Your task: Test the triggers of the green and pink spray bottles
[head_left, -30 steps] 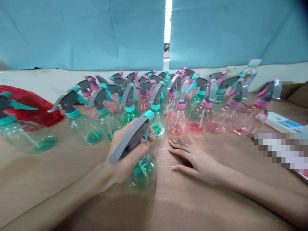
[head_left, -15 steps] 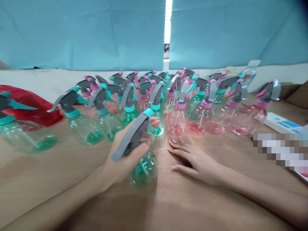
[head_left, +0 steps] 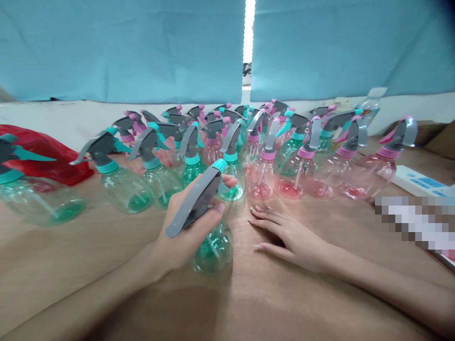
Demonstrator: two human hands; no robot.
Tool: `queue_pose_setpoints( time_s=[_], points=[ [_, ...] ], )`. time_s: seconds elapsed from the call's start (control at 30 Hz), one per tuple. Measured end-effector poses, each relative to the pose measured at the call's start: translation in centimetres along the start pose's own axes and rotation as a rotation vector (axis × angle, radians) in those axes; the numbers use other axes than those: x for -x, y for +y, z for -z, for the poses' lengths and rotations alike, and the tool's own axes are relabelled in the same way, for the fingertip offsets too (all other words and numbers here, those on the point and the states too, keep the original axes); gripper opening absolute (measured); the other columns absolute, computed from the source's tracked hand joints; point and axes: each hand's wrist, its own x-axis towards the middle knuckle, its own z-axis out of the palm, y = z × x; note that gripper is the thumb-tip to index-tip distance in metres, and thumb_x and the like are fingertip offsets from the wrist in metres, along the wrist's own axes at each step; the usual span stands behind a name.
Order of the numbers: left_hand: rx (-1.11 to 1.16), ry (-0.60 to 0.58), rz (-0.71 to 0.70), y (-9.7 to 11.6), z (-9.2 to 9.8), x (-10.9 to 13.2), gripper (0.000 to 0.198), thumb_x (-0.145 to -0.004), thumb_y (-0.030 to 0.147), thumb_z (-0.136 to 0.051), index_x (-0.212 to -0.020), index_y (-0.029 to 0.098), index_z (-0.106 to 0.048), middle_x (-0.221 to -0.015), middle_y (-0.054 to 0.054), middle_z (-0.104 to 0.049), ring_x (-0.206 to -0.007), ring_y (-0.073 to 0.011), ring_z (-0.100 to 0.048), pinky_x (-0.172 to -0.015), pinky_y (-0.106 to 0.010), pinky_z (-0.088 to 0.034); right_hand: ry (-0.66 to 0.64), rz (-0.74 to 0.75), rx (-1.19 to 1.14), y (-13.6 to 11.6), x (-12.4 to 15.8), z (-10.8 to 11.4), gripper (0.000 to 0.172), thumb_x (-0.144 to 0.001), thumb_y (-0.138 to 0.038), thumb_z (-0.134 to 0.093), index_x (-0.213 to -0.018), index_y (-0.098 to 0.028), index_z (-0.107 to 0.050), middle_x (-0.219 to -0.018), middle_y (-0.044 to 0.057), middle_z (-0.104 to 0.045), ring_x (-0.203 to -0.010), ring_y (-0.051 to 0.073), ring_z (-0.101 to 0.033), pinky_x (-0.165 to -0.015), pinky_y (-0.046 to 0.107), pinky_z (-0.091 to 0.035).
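Brown tabletop (head_left: pixel 277 303) fills the lower frame, and I see its bare wood stretch between the two forearms and out to both sides. Packed spray bottles bound that space across the middle; a red plastic bag (head_left: pixel 31 156) edges it at left, a white device (head_left: pixel 419 182) at right, beside a pixelated patch. Blue curtains (head_left: pixel 106 52) hang along the top of the frame, parted by a bright strip.

Just left of centre, the left hand (head_left: pixel 192 237) is closed around the neck of a green spray bottle (head_left: pixel 213 255), its gray head slanting above the thumb, its turquoise nozzle aimed toward the upper right. I cannot tell whether the bottle's base touches the wood. Right of centre, the right hand (head_left: pixel 289 235) lies palm down, fingers extended and thumb apart, holding nothing.

Beyond, green-tinted bottles (head_left: pixel 122 189) stand at left and pink-tinted bottles (head_left: pixel 261 182) at right, thin tubes visible inside several. Deeper color shows at their bases; from my remote post I cannot tell if that is liquid. A capped clear bottle (head_left: pixel 371 107) stands at upper right.
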Motion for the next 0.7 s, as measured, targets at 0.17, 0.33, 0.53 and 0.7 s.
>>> queue_pose_setpoints(
  time_s=[0.17,0.33,0.53,0.7],
  points=[
    [-0.018,0.022,0.013,0.19,-0.07,0.02,0.030,-0.078,0.019,-0.055,-0.108,0.022,-0.061,-0.077,0.001,-0.061,-0.050,-0.0109,-0.047,-0.050,-0.027,-0.043,-0.016,-0.007,0.006,-0.11,-0.03,0.13,0.061,-0.093,-0.058,-0.049,-0.140,-0.019,-0.050,-0.149,0.012,-0.045,-0.139,0.030,-0.038,-0.112,0.051,-0.034],
    [-0.017,-0.004,0.037,0.11,-0.04,0.06,0.031,-0.079,0.021,-0.054,-0.109,0.025,-0.062,-0.062,0.004,-0.057,-0.044,-0.0115,-0.042,-0.044,-0.026,-0.038,-0.004,-0.009,-0.009,-0.05,0.02,0.08,0.060,-0.093,-0.057,-0.049,-0.141,-0.021,-0.049,-0.149,0.011,-0.044,-0.139,0.030,-0.038,-0.112,0.053,-0.033],
    [-0.038,0.017,0.043,0.15,-0.10,0.02,0.031,-0.079,0.023,-0.054,-0.109,0.025,-0.062,-0.057,0.005,-0.054,-0.044,-0.0124,-0.042,-0.044,-0.027,-0.037,-0.007,-0.007,-0.003,0.06,0.05,-0.01,0.060,-0.093,-0.057,-0.049,-0.141,-0.022,-0.048,-0.150,0.010,-0.044,-0.139,0.030,-0.038,-0.112,0.053,-0.033],
    [-0.018,0.011,0.029,-0.17,-0.01,0.03,0.033,-0.079,0.024,-0.056,-0.112,0.025,-0.062,-0.062,0.004,-0.057,-0.045,-0.0130,-0.042,-0.046,-0.028,-0.037,-0.021,-0.015,0.009,-0.04,-0.03,0.06,0.062,-0.093,-0.058,-0.048,-0.140,-0.018,-0.050,-0.150,0.012,-0.044,-0.139,0.030,-0.037,-0.113,0.052,-0.032]
  ],
)
